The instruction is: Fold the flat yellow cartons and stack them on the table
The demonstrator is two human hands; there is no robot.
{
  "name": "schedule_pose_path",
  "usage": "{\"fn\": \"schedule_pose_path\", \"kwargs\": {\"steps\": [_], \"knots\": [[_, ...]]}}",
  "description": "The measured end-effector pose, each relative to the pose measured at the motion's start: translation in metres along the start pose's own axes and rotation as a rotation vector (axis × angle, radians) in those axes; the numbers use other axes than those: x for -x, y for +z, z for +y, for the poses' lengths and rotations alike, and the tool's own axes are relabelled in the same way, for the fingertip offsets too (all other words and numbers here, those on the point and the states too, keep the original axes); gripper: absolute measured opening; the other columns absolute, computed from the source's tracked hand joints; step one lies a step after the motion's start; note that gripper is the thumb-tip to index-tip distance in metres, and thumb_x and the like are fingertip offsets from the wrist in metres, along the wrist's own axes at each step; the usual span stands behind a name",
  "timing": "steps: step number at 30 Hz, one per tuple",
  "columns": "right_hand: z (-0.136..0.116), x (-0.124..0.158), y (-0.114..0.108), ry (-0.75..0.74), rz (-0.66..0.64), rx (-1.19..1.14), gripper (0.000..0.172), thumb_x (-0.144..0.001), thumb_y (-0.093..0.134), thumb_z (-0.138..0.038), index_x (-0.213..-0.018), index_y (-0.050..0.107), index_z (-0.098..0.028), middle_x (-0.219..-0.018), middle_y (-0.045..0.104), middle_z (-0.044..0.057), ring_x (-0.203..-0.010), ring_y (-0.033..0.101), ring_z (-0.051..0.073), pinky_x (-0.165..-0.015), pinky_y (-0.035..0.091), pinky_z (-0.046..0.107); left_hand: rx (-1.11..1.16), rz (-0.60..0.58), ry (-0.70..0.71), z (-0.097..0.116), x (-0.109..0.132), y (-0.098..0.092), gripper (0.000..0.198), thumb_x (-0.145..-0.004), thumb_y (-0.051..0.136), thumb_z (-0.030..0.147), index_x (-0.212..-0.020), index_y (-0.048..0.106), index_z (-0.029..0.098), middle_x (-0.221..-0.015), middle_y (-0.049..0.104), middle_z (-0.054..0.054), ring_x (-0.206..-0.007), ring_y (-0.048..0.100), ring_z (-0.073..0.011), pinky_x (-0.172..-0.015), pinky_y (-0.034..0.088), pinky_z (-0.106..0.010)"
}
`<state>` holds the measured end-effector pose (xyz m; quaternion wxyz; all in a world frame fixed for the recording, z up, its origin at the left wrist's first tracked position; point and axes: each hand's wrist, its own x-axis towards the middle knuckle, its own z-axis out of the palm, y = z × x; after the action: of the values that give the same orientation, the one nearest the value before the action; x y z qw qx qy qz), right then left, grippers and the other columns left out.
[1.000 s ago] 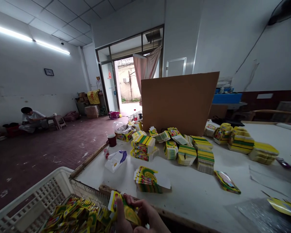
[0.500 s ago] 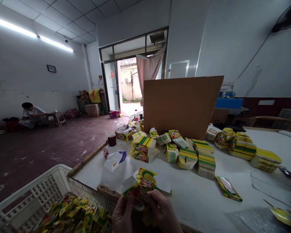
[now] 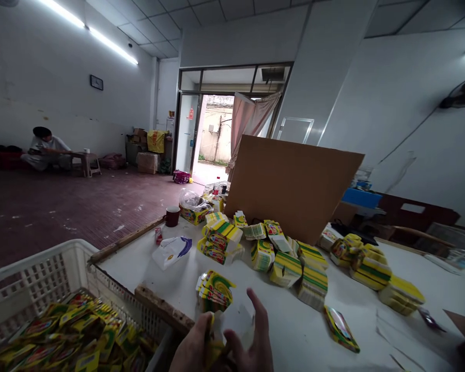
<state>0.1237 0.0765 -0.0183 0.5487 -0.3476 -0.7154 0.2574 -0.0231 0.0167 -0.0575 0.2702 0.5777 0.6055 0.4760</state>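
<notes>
Both hands are at the bottom middle of the head view, closed around a small yellow-and-white carton (image 3: 232, 323). My left hand (image 3: 194, 349) pinches its left side. My right hand (image 3: 251, 341) grips its right side with the thumb raised. Just beyond them a short stack of flat yellow-green cartons (image 3: 214, 292) lies on the white table (image 3: 287, 330). To the left, a white plastic crate (image 3: 34, 274) holds several loose colourful packets (image 3: 65, 336).
Several stacks of yellow-green cartons (image 3: 294, 266) spread across the table before an upright brown cardboard sheet (image 3: 294, 186). A red mug (image 3: 172, 216) and a white packet (image 3: 170, 250) lie at the left edge. Another person (image 3: 44, 150) sits far left by the wall.
The view has tilted and shifted. My hands have moved slightly right and lower in view with the carton; its white side now faces up.
</notes>
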Motion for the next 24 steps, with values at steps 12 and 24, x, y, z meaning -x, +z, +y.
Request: {"fn": "schedule_pose_path", "kwargs": {"steps": [12,24], "knots": [[-0.009,0.004,0.001,0.333,-0.503,-0.380,0.071,-0.078,0.048,-0.071,-0.129,0.057,-0.022,-0.126,0.062,0.013,-0.129,0.045,0.031,-0.113,0.027,0.047,-0.036,0.018,0.166,0.032,0.008,0.000,0.040,-0.071,0.059,0.024,-0.109,0.044,0.023,-0.097,0.065,-0.004,-0.084,0.065,-0.0210,-0.072,0.052,-0.028],[0.004,-0.003,-0.011,-0.049,-0.641,0.022,0.056,-0.089,0.045,-0.019,-0.144,0.035,-0.025,-0.155,0.021,0.009,-0.141,0.026,0.025,-0.112,0.030,0.041,-0.024,0.093,-0.039,0.038,0.006,-0.004,0.049,-0.065,0.061,0.028,-0.112,0.051,0.018,-0.107,0.062,-0.010,-0.100,0.060,-0.0270,-0.085,0.051,-0.034]]}}
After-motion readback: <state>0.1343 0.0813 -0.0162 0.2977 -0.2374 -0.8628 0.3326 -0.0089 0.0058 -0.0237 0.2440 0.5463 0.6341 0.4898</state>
